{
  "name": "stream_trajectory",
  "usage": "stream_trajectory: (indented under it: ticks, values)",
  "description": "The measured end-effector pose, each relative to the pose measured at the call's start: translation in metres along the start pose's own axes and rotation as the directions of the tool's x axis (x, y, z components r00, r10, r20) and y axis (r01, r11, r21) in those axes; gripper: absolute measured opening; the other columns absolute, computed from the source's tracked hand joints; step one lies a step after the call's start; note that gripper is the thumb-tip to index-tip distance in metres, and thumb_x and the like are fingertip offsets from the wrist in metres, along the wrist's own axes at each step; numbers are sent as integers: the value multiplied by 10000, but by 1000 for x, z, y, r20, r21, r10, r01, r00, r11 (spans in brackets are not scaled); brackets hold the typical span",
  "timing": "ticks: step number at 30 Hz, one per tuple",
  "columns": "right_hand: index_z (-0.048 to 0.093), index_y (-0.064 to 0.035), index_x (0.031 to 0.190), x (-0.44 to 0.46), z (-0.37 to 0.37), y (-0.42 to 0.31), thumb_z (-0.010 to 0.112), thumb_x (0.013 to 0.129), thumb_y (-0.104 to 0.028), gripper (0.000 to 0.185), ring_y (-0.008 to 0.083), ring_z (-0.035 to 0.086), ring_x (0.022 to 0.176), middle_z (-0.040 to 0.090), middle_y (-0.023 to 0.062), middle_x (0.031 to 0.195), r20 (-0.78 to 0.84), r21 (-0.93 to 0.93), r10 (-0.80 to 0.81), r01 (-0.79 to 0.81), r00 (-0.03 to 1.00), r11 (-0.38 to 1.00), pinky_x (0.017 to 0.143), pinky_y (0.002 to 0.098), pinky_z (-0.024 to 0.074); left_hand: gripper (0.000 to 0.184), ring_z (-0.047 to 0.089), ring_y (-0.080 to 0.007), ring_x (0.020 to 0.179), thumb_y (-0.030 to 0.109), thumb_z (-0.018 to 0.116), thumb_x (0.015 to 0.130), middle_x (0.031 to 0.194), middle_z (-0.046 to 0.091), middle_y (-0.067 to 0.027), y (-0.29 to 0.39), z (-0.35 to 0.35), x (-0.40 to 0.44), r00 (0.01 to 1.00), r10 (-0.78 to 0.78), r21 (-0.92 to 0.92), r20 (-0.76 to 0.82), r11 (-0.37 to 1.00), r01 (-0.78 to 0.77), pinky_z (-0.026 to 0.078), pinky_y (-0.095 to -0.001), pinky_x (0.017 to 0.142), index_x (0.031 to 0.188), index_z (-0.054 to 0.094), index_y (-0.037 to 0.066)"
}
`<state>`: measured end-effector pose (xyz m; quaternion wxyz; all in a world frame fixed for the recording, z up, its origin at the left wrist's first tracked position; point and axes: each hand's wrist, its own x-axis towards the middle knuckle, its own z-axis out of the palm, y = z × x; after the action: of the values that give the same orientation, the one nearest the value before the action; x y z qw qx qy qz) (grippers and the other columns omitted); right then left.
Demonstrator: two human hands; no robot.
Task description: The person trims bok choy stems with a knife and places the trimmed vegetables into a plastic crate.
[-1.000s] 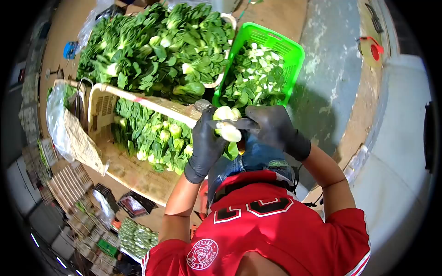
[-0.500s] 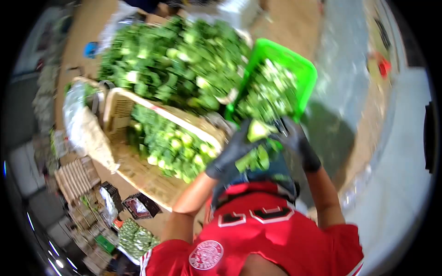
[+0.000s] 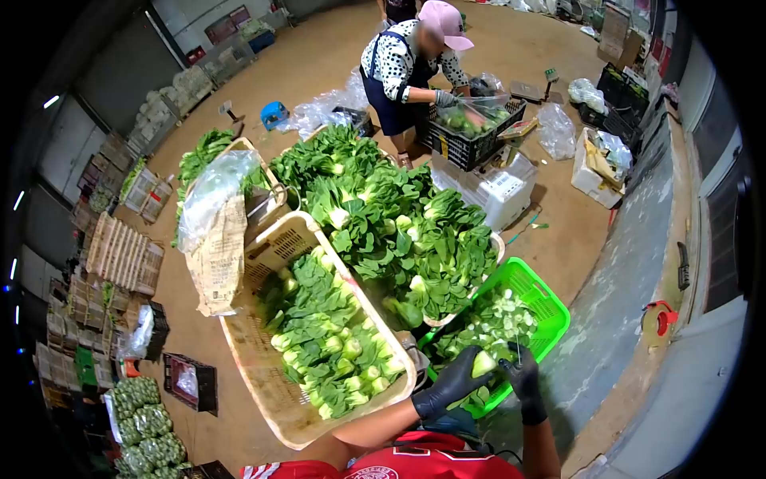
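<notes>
My left hand (image 3: 452, 386), in a black glove, is wrapped round a bok choy (image 3: 483, 364) with its pale base pointing up. Close to its right, my gloved right hand (image 3: 523, 380) grips a knife (image 3: 519, 351), whose thin blade points upward. Both hands are over the near edge of a green basket (image 3: 550, 318) holding cut leaves and pale trimmings (image 3: 501, 317). Left of my hands, a beige crate (image 3: 263, 393) holds rows of bok choy (image 3: 335, 343). Behind it lies a large heap of leafy bok choy (image 3: 399, 223).
A co-worker in a pink cap (image 3: 444, 22) bends over a black crate (image 3: 471, 148) at the back. A white box (image 3: 511, 188) stands behind the heap. Plastic and brown paper (image 3: 219, 263) hang at the left; a red tape dispenser (image 3: 661, 318) lies on the right ledge.
The head view has lifted, bringing the co-worker and more floor into sight. My hands now appear lower in view, still holding the bok choy and knife, with the blade pointing upward.
</notes>
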<state>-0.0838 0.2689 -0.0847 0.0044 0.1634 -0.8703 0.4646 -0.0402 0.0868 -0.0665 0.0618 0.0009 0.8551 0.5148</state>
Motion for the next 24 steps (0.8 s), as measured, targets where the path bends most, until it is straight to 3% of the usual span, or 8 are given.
stream_trajectory:
  ticks: [7,11,13,14,17,19,21,24]
  values:
    - [578,3,1033,10,12,-78,643,775,-135,299,133,564,847,614,53,930,402,250,444,-562,801,788,778,278,449,191,581,-190,822,155,585,853,900,584,-99,-71,-10,-9,986,136,-636,92,770,-46,457,-306,741,986,538,27]
    - [575,-13,1074,46,8,-80,655,776,-157,341,132,561,793,617,52,913,342,44,434,-475,834,879,714,283,460,211,572,-214,824,190,610,825,880,581,-119,-110,-14,2,999,38,-572,-27,819,-46,454,-338,743,933,559,17]
    - [568,-5,1074,86,18,-91,652,789,-175,342,133,564,832,614,57,941,296,22,434,-460,851,888,733,290,461,325,563,-324,868,212,649,739,931,586,-162,-132,-8,-6,900,228,9,-373,970,-242,451,-409,778,985,552,23]
    - [564,-6,1078,111,28,-96,649,796,-183,344,135,563,842,610,57,954,274,-1,407,-423,871,906,733,289,462,440,515,-369,983,261,665,713,1065,553,-187,-133,-30,-8,944,178,62,-277,984,-167,417,-452,856,1062,538,24]
    - [546,-30,1086,202,93,-120,611,836,-249,339,108,552,780,589,28,886,297,243,293,-369,909,897,653,254,457,410,503,-380,994,151,662,721,1079,549,-195,-169,-74,-17,858,191,-220,-476,919,-327,404,-450,873,1090,533,27]
    - [562,-54,1037,280,146,-136,595,846,-286,302,80,503,669,561,-5,800,437,340,271,-436,858,833,579,222,416,357,513,-364,983,104,646,731,1042,565,-181,-208,-123,-32,741,169,-27,-649,969,-245,405,-433,871,1066,550,25]
    - [569,-43,1009,361,216,-157,605,845,-274,286,105,513,670,559,7,790,353,455,90,-255,931,853,579,239,417,307,524,-359,958,98,621,737,1024,575,-184,-234,-178,-43,650,-135,-158,-748,987,24,410,-418,861,1027,569,12]
    - [566,-19,999,417,292,-257,609,843,-322,344,146,539,560,593,66,712,370,701,118,-360,922,615,491,272,451,303,530,-366,931,76,571,727,996,583,-195,-307,-229,-23,642,-124,61,-757,964,258,418,-421,845,1019,578,-5]
